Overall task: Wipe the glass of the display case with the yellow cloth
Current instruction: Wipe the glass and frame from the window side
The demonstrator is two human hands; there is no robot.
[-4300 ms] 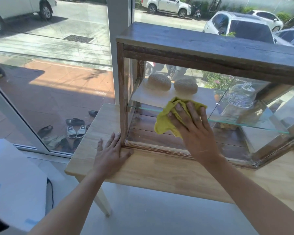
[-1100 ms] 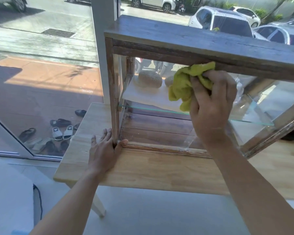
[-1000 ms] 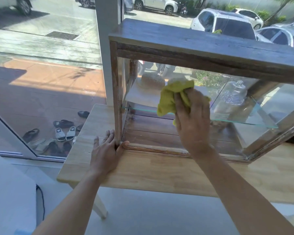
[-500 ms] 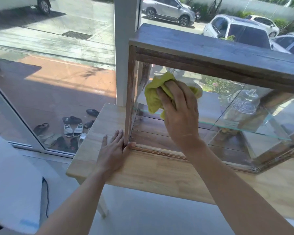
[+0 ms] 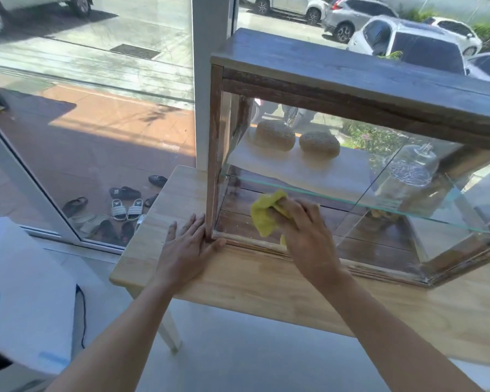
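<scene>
Right hand with the yellow cloth has dropped from the upper left of the front glass, where it was half a second back, to the lower left, just above the bottom rail of the display case. A second ago it was mid-pane, and just before that up against the top rail. So the strokes are working down the left part of the pane; likely the wipe is well underway but not finished, since the right stretch of glass shows no cloth pass in these views.

Grip: right hand presses the bunched cloth against the glass, fingers curled over it; most of the cloth sticks out to the left of the fingers. Left hand stays flat on the tabletop, fingers straight, thumb side touching the case's lower left corner post, same as before — bracing, holding nothing.

Hard to tell: right hand is motion-blurred, so exact finger placement is unclear. Part of the cloth is hidden under the palm. The case's right end is cut off by the frame edge. Reflections and the street behind make smears on the glass impossible to judge. Two buns and a glass dome sit inside on the shelf.
</scene>
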